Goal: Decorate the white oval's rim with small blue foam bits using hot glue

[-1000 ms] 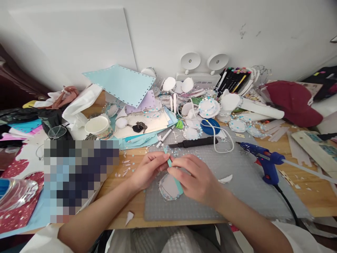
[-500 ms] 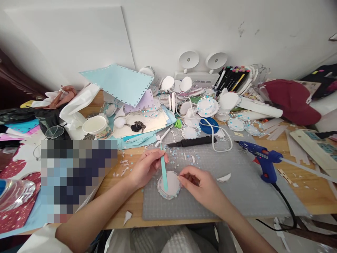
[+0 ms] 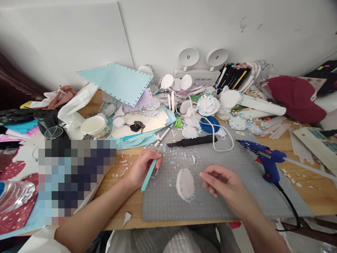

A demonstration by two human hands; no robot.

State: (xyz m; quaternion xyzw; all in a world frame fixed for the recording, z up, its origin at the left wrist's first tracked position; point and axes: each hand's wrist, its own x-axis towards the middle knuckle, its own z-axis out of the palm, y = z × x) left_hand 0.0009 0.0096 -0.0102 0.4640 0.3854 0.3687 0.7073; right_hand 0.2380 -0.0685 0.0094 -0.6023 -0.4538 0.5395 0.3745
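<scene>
My left hand [image 3: 147, 165] is closed around the upper end of a flat teal craft stick [image 3: 149, 174], whose lower end points down toward the mat's left edge. Right of it is a white disc [image 3: 185, 185] with a frilly edge and some bluish bits along its lower rim. It looks like a narrow oval, tilted and slightly blurred; whether it touches the mat I cannot tell. Just to the disc's right, my right hand [image 3: 223, 186] has thumb and forefinger pinched together. A small gap shows between fingertips and disc, and anything in the pinch is too small to see.
A grey cutting mat [image 3: 168, 211] bears paper scraps and a black utility knife [image 3: 192, 141]. At the right lies a blue glue gun [image 3: 263, 156] with its cord. Behind are a white cable [image 3: 223, 150], a paper cup [image 3: 94, 127] and several decorated white discs [image 3: 207, 105].
The teal stick has swung off the disc toward the left. The disc has shifted right and now looks narrower. My right hand has moved right, away from the disc's rim.
</scene>
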